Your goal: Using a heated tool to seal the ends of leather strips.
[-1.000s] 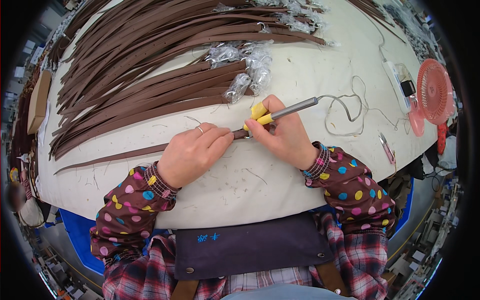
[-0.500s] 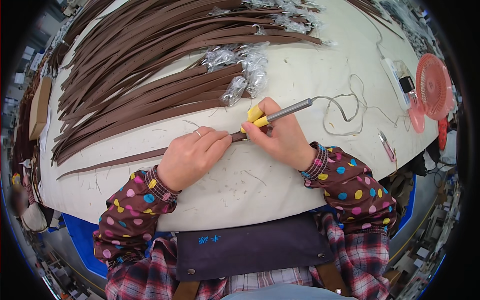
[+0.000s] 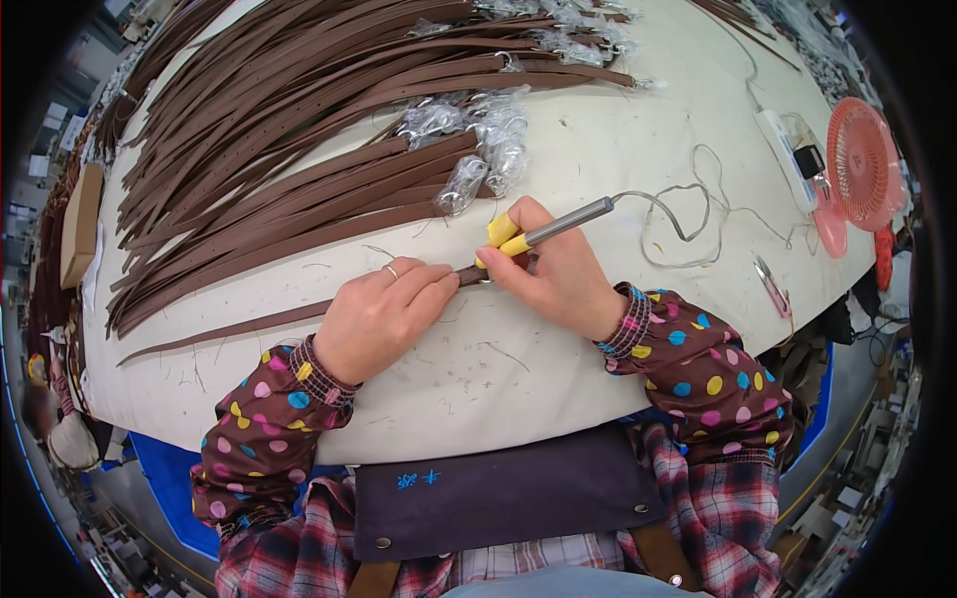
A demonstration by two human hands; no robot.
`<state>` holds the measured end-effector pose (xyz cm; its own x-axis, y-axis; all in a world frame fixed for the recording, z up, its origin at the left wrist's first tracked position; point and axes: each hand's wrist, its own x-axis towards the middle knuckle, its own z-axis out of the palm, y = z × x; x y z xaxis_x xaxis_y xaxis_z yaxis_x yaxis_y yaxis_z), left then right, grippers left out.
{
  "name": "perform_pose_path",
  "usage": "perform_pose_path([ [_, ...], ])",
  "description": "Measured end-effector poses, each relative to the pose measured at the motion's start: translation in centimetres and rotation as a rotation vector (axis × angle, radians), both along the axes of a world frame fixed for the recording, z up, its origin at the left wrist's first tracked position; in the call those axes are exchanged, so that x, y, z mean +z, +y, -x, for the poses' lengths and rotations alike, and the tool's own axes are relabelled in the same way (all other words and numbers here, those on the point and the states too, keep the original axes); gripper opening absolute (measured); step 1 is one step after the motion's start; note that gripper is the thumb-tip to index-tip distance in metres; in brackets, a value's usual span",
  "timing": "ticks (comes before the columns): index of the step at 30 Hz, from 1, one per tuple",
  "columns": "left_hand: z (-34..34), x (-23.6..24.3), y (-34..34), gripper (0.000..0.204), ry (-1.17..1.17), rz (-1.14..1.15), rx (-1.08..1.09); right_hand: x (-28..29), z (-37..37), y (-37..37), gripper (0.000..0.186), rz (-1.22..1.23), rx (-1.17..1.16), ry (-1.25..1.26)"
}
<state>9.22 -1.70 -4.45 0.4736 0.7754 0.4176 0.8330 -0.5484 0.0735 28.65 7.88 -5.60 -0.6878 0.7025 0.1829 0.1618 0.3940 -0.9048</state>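
A narrow brown leather strap point(image 3: 239, 324) lies slantwise across the table in front of me. My left hand point(image 3: 384, 319), with a ring on one finger, presses and grips it near its right end. In my right hand point(image 3: 558, 274) is a corded pen-shaped tool point(image 3: 568, 221) resembling a soldering iron, grey with a yellow grip. Its tip points down at the strap's end by my left fingertips; the tip itself is hidden. A yellow wrap point(image 3: 501, 230) covers a right fingertip. A bit of metal shows at the strap's end, partly hidden by my right fingers.
Many brown straps point(image 3: 299, 199) with plastic-wrapped buckles point(image 3: 462, 186) are piled at the far left. The tool's cable point(image 3: 688, 234) loops rightward. On the right are a white power strip point(image 3: 785, 154), a pink fan point(image 3: 862, 164) and small thread snips point(image 3: 770, 284). Thread scraps litter the pale tabletop point(image 3: 478, 389).
Both hands keep nearly the same place and hold on the strap and the tool. The whole view has shifted slightly.
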Motion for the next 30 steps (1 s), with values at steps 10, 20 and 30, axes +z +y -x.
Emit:
perform_pose_path([
  [10,-0.5,0.8,0.1,0.022,-0.139,0.101,0.057,0.6,-0.3,0.3,0.020,0.015,-0.043,0.144],
  [20,-0.7,1.4,0.5,0.021,-0.426,0.435,0.257,0.0,-1.7,1.1,0.021,-0.438,0.116,0.046],
  [30,-1.6,3.5,2.4,0.016,-0.440,0.829,0.382,-0.2,-1.4,0.6,0.019,-0.349,0.101,0.062],
])
